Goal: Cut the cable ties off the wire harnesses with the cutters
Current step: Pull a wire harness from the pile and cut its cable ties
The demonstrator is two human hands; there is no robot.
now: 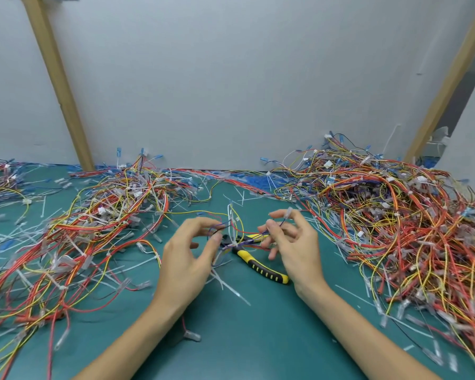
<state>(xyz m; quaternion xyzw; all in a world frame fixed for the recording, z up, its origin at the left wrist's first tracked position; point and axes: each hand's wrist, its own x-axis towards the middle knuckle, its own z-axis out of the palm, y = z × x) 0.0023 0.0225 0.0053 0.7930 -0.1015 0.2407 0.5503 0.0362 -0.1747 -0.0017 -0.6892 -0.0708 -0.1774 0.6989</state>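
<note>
1. Left grip [188, 253]: a bare hand, hovering over the green counter [244, 338]. Its thumb and curled fingers are pinching the wires at one end of a harness [232, 229].
2. Right grip [291, 242]: a bare hand. Its thumb and forefinger are pinching a blue wire at the harness's other end, and the other fingers are curling loosely beneath.
3. Harness: a small bundle of red, yellow, blue and black wires, hanging between the two grips just above the counter. A white tie [235, 244] is binding it near the middle.
4. Cutters [261, 270]: yellow-and-black handles, lying unheld on the counter under the harness, between the grips.
5. Left pile [107, 215]: tangled wires sprawling across the counter's left side.
6. Right pile [395, 215]: a taller heap, leaning against the grey wall [231, 78].
7. Scraps [231, 289]: white strips, lying scattered over the counter around both grips.
</note>
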